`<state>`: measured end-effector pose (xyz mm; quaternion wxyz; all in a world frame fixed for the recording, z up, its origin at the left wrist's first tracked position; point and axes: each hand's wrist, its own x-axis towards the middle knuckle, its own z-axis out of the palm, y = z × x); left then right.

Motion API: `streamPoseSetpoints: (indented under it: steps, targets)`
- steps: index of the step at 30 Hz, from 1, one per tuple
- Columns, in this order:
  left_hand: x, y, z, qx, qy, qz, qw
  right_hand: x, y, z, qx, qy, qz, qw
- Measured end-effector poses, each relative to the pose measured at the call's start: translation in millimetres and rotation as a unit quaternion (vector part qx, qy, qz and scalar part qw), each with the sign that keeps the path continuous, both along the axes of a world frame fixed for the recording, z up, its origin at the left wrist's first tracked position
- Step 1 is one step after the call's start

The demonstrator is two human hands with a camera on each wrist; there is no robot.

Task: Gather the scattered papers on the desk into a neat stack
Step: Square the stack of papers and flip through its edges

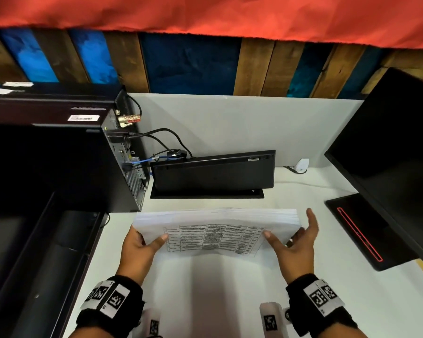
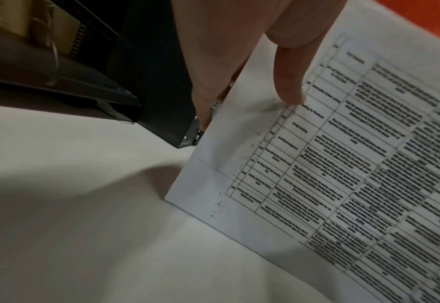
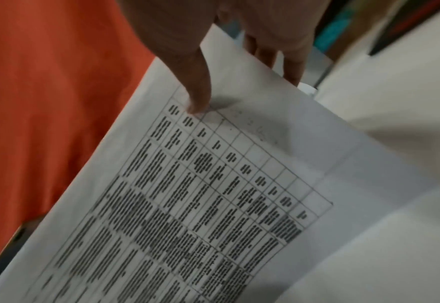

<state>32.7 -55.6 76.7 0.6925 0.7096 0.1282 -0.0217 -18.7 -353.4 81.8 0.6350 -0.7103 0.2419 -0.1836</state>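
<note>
Mid-frame, left hand [image 1: 139, 242] and right hand [image 1: 293, 242] pinch the papers [image 1: 215, 230] by their side edges above the desk [image 1: 230, 301].

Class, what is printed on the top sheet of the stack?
A black gridded table on white; right wrist view.

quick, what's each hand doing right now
Left hand: holds the left edge of the paper stack, thumb on top.
Right hand: holds the stack's right edge, thumb on top, fingers behind.

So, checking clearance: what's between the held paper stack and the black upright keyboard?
Only bare white desk, in the head view, between paper stack and keyboard.
</note>
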Motion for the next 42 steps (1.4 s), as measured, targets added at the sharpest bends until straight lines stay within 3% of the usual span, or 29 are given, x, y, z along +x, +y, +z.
streamPoseSetpoints:
  steps: [4, 13, 29, 34, 42]
  targets:
    - [1, -4, -5, 0.009, 0.012, -0.029, 0.999, 2, -8, -24, 0.036, 0.068, 0.06, 0.995]
    - [6, 0, -16, 0.021, 0.025, -0.023, 0.999, 4, -13, -31, 0.051, 0.074, 0.065, 0.994]
    - [12, 9, 8, 0.029, -0.058, -0.041, 0.997, 11, -16, -4, 0.06, -0.027, 0.034, 0.997]
    - [14, 6, 1, 0.06, -0.025, -0.059, 0.996, 15, -16, -12, 0.036, 0.017, 0.058, 0.998]
    - [21, 12, -2, 0.075, -0.024, -0.056, 0.995, 20, -16, 2, 0.035, -0.002, 0.049, 0.998]
